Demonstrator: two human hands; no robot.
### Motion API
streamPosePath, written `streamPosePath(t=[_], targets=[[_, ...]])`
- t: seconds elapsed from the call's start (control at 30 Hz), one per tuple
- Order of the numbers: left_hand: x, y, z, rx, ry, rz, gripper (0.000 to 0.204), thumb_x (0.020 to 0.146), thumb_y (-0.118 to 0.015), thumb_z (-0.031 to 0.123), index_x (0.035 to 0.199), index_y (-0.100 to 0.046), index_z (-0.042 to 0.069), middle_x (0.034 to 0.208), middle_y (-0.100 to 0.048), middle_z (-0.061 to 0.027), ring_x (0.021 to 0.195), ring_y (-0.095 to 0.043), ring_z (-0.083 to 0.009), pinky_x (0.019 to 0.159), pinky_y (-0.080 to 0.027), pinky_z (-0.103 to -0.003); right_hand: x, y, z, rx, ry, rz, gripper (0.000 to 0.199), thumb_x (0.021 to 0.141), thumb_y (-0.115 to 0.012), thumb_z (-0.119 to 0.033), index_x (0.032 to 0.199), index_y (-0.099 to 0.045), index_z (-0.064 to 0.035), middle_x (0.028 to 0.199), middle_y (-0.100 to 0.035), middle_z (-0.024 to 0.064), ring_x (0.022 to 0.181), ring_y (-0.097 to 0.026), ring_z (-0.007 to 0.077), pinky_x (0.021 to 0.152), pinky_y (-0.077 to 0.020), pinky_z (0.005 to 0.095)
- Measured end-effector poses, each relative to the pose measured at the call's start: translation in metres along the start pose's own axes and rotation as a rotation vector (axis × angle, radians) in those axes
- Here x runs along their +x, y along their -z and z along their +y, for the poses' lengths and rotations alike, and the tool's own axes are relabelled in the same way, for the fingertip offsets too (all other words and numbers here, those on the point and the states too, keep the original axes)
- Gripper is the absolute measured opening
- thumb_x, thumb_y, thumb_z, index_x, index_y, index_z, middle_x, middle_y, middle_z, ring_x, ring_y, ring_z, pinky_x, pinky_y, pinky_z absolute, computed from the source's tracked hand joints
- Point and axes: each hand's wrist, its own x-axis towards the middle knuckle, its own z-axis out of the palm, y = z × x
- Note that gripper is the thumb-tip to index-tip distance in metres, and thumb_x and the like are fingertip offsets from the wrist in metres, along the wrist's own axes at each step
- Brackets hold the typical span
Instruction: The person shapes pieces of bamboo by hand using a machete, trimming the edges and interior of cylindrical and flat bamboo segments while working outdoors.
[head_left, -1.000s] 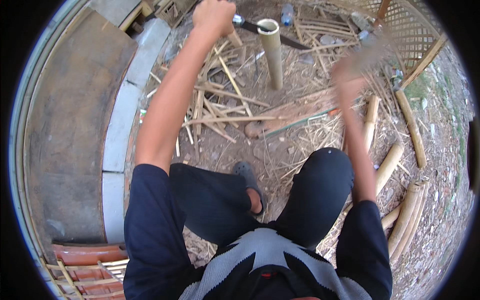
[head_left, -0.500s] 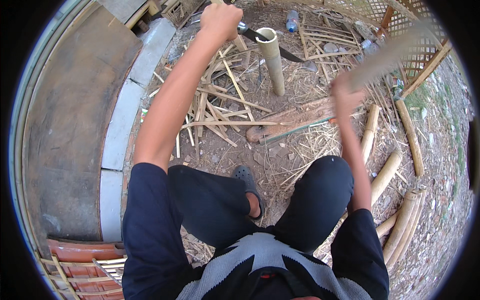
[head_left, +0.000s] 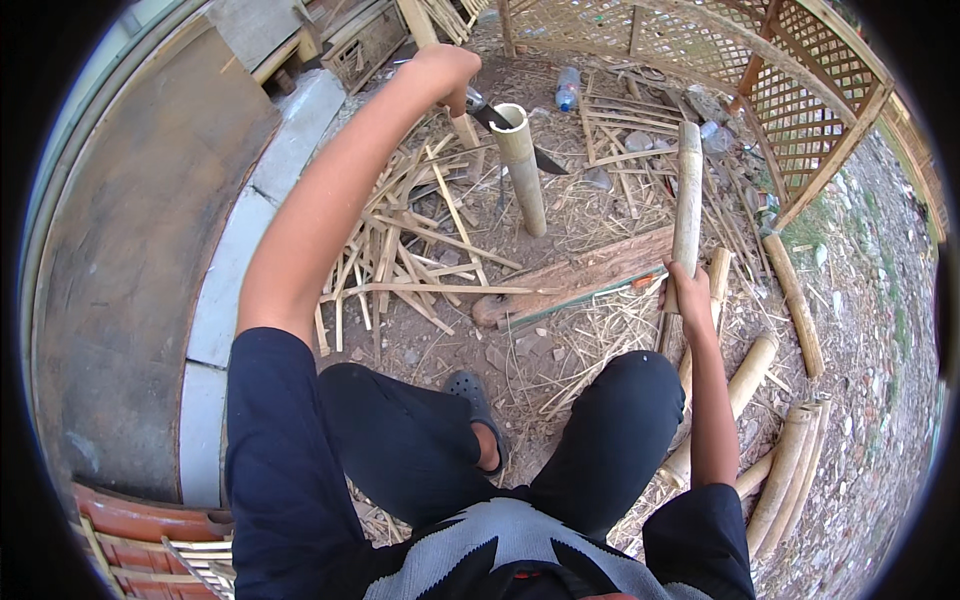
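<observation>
Littered dirt yard; right hand (head_left: 683,290) grip holds wooden club (head_left: 688,205), now upright; left hand (head_left: 447,72) grips knife (head_left: 505,130) on bamboo tube (head_left: 521,165).

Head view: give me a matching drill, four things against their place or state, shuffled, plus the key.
Things:
1. upright tan bamboo tube
2. dark-bladed knife
3. pale wooden club
4. grey clog sandal

Places or states:
A. raised upright in the right hand
B. blade laid across the tube's open top, handle in the left hand
C. on a foot between the knees
D. standing on end on the dirt

Pairs: 1-D, 2-B, 3-A, 4-C
</observation>
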Motion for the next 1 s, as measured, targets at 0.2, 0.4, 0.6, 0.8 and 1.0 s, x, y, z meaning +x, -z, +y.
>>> streamPosePath(t=[0.2,0.4,0.6,0.8,1.0], targets=[[0.006,0.04,0.02,0.042,-0.179,0.047,0.047,0.067,-0.082,0.047,0.088,-0.072,0.006,0.096,-0.073,-0.0107,0.093,-0.07,-0.0284,0.078,-0.057,-0.04,-0.027,0.016,-0.004,-0.029,-0.036,-0.054,0.028,0.09,-0.063,-0.028,0.097,-0.057,-0.0021,0.068,-0.056,0.0047,0.049,-0.056,0.014,0.045,-0.0456,0.0282],[0.006,0.048,0.032,-0.074,-0.2,0.179,0.059,0.063,-0.083,0.051,0.096,-0.069,0.004,0.095,-0.07,-0.0139,0.093,-0.069,-0.0328,0.079,-0.055,-0.042,-0.022,0.022,0.03,-0.099,-0.097,-0.075,0.032,0.091,-0.064,-0.027,0.1,-0.061,0.0039,0.064,-0.056,0.0044,0.047,-0.055,0.0122,0.042,-0.044,0.0265],[0.008,0.049,0.043,-0.156,-0.093,0.211,0.062,0.057,-0.087,0.049,0.096,-0.069,0.004,0.097,-0.07,-0.0145,0.095,-0.068,-0.0325,0.08,-0.055,-0.042,0.019,0.018,0.136,-0.383,-0.234,-0.029,0.05,0.086,-0.071,-0.035,0.107,-0.061,0.0082,0.078,-0.068,0.0123,0.063,-0.067,0.0193,0.057,-0.0528,0.0349],[0.028,0.07,0.066,-0.31,0.023,-0.044,0.05,0.065,-0.084,0.039,0.09,-0.069,-0.001,0.084,-0.07,-0.0146,0.083,-0.07,-0.029,0.071,-0.056,-0.039,0.064,0.01,0.126,-0.893,0.371,0.0,0.06,0.09,-0.063,-0.043,0.124,-0.057,0.0057,0.119,-0.064,0.0238,0.113,-0.061,0.0314,0.094,-0.0466,0.0447],[0.036,0.09,0.083,-0.832,0.024,-0.151,0.019,0.081,-0.066,0.011,0.091,-0.067,-0.006,0.093,-0.07,-0.019,0.075,-0.073,-0.0257,0.056,-0.062,-0.031,0.02,-0.062,-0.121,0.481,-0.177,-0.822,0.075,0.099,-0.034,-0.061,0.14,-0.046,0.0001,0.127,-0.061,0.0191,0.113,-0.061,0.0277,0.094,-0.0503,0.0388]])
